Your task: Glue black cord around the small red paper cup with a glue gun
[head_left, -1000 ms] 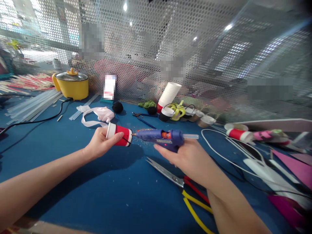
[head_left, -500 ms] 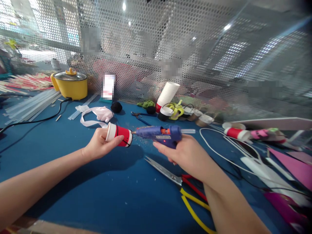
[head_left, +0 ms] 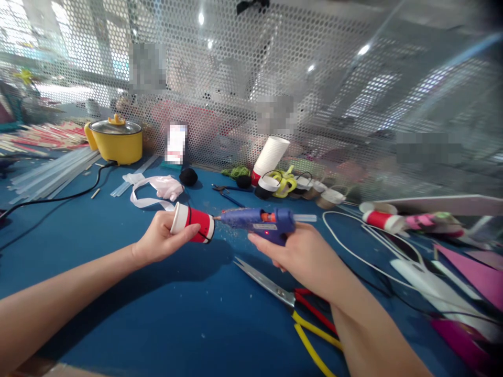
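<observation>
Tipped on its side, a red and white paper cup point(head_left: 202, 220) with black cord around it is gripped by my left hand point(head_left: 165, 238), the thumb along its wall. My right hand point(head_left: 302, 248) is wrapped around the handle of a blue hot glue gun point(head_left: 251, 220). A clear glue stick point(head_left: 305, 218) sticks out of the gun's back end, and a small red light glows on its side. The nozzle points left and is at the cup's base; whether it touches cannot be made out. Below the gun lie scissors point(head_left: 271, 283) with red and yellow handles, partly behind my right forearm.
A yellow electric pot point(head_left: 118, 144), clear glue sticks point(head_left: 51, 173) and pale ribbon point(head_left: 153, 193) lie at the left. Pliers point(head_left: 226, 191), stacked white cups point(head_left: 271, 157) and smaller cups point(head_left: 330, 198) stand along the perforated screen point(head_left: 220, 78). A white cable point(head_left: 334, 235) loops at the right.
The view has shifted slightly, so everything sits a little lower in the picture. Both hands keep their hold, with the nozzle still at the cup's base.
</observation>
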`<act>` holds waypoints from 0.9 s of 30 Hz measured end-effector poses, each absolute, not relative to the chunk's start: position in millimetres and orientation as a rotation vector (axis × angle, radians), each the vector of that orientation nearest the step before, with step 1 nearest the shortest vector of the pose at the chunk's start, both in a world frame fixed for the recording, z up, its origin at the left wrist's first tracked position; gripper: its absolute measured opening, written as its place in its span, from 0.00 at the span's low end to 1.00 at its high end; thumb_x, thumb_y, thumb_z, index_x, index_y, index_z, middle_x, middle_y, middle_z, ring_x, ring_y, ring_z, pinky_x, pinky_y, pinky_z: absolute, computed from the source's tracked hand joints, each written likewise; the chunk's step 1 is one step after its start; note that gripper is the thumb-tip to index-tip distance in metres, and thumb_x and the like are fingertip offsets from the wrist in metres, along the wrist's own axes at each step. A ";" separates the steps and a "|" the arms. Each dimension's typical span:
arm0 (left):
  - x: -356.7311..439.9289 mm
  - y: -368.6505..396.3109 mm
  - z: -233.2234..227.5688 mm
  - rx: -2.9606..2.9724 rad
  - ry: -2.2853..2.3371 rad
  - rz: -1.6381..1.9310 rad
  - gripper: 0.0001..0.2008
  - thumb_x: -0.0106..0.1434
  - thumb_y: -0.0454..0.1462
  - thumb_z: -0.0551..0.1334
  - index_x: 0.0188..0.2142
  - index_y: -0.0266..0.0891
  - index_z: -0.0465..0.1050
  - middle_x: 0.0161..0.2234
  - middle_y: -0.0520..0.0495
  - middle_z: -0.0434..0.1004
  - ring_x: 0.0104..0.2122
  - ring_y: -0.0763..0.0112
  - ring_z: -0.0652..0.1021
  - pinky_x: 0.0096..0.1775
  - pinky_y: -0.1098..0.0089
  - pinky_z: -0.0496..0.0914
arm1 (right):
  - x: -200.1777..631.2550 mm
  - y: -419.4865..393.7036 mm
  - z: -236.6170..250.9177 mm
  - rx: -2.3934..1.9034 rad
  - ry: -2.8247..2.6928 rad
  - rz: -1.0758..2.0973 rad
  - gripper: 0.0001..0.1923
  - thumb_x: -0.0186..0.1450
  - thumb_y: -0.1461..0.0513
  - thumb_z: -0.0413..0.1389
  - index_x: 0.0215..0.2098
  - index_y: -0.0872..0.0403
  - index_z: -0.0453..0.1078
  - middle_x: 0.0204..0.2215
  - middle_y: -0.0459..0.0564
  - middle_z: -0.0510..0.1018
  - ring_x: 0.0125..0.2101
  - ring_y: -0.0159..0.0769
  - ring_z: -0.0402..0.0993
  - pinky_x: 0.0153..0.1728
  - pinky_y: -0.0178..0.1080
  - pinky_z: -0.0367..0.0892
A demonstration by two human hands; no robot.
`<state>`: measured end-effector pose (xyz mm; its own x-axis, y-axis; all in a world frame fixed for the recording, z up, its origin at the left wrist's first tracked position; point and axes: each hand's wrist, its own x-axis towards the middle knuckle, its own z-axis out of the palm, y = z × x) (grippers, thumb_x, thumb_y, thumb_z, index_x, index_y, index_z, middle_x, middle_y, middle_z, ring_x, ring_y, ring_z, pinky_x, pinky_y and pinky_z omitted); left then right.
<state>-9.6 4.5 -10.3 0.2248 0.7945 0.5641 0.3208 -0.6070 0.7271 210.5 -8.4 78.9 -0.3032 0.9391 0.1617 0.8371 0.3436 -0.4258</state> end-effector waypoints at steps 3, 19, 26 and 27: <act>-9.2 4.4 -10.6 1.984 1.029 1.358 0.12 0.59 0.37 0.57 0.24 0.37 0.76 0.20 0.49 0.74 0.20 0.74 0.71 0.21 0.76 0.62 | 210.4 -8.8 78.9 -1.568 -2.240 0.342 0.17 0.57 0.57 0.53 0.12 0.51 0.59 0.07 0.41 0.65 0.14 0.32 0.66 0.17 0.34 0.61; -7.3 3.2 -10.2 1.783 1.033 1.340 0.13 0.58 0.39 0.58 0.24 0.35 0.77 0.20 0.49 0.76 0.21 0.73 0.73 0.21 0.76 0.66 | 210.6 -11.8 78.6 -1.570 -2.239 0.299 0.16 0.57 0.56 0.53 0.13 0.51 0.61 0.09 0.43 0.67 0.17 0.35 0.69 0.18 0.34 0.63; -6.1 4.1 -11.7 1.688 1.008 1.339 0.11 0.57 0.39 0.59 0.26 0.35 0.77 0.23 0.49 0.78 0.21 0.73 0.74 0.22 0.77 0.66 | 210.6 -12.5 78.1 -1.616 -2.239 0.333 0.18 0.57 0.56 0.52 0.12 0.50 0.57 0.09 0.43 0.67 0.19 0.36 0.70 0.20 0.35 0.64; -6.5 4.6 -12.7 1.682 1.006 1.336 0.11 0.58 0.39 0.59 0.27 0.35 0.77 0.23 0.49 0.78 0.22 0.73 0.74 0.22 0.77 0.66 | 210.6 -12.7 78.2 -1.615 -2.242 0.339 0.18 0.57 0.56 0.52 0.12 0.50 0.57 0.09 0.43 0.67 0.19 0.36 0.71 0.20 0.35 0.64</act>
<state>-6.5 4.6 -12.7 0.1453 0.9088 0.3910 0.1247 -0.4089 0.9040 210.6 -12.7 78.2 -0.2847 0.9475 0.1455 0.8622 0.3194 -0.3933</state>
